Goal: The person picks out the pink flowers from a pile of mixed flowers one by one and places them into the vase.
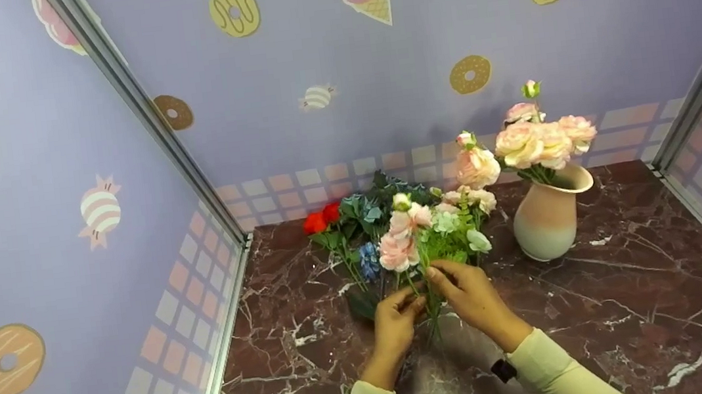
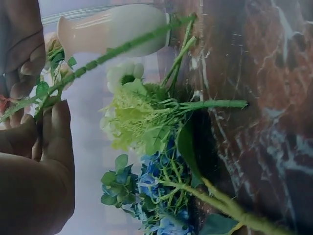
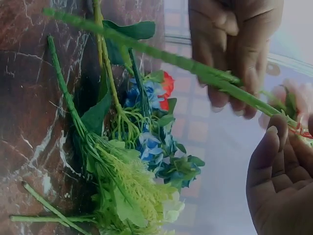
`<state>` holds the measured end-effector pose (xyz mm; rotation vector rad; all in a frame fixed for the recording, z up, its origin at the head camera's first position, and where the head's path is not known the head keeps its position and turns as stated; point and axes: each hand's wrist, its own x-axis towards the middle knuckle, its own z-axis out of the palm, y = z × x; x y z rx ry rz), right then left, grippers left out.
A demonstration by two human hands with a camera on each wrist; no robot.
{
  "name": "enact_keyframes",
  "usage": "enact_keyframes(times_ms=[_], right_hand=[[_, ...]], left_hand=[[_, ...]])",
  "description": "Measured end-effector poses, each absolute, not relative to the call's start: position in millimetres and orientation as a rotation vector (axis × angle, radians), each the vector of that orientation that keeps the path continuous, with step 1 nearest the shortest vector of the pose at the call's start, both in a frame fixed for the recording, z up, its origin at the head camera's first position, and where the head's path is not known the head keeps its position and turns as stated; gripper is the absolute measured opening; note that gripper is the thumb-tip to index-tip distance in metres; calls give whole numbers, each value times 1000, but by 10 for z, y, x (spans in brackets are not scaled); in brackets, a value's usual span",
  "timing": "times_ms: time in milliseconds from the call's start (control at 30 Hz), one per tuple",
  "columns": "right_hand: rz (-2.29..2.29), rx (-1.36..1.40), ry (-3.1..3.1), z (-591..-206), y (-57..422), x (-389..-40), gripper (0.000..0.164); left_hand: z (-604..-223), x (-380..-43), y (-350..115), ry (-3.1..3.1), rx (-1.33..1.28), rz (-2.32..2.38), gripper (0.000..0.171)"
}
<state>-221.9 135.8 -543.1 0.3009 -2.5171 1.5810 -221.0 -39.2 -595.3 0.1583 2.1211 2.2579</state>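
Note:
Over the table, my right hand (image 1: 471, 295) pinches the green stem of a pink artificial flower (image 1: 399, 251) between thumb and fingertips, just below the blooms. My left hand (image 1: 395, 324) has its fingers curled at the same stem (image 3: 161, 56), a little lower down. In the left wrist view, the left thumb and fingers meet at a small side shoot. A strip of red (image 3: 304, 131) shows on the stem beside the right fingertips. The stem's lower end slants down free of both hands. Behind the hands lies a green and white flower bunch (image 3: 122, 181).
At the right stands a pink and white vase (image 1: 545, 221) holding several pale pink roses (image 1: 540, 142). Blue flowers (image 1: 369, 261) and red flowers (image 1: 322, 219) lie at the back left of the marble-patterned table (image 1: 651, 282). Patterned panels (image 1: 320, 42) enclose the back and sides.

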Motion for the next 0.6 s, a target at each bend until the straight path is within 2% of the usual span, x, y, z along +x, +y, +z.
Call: enact_keyframes(times_ms=[133, 300, 467, 600], right_hand=[[1595, 342, -2523, -5481, 1379, -2179, 28], [1637, 358, -2533, -5490, 1432, -2157, 18], [1754, 428, -2524, -5502, 1481, -2152, 25], [1697, 481, -2539, -5535, 1484, -2130, 21]], left_hand=[[-6004, -2185, -376, 2203, 152, 2231, 26], [-6055, -2195, -354, 2203, 123, 2234, 17], [-6068, -2216, -318, 2246, 82, 2199, 12], [-6067, -2198, -281, 2333, 73, 2156, 11]])
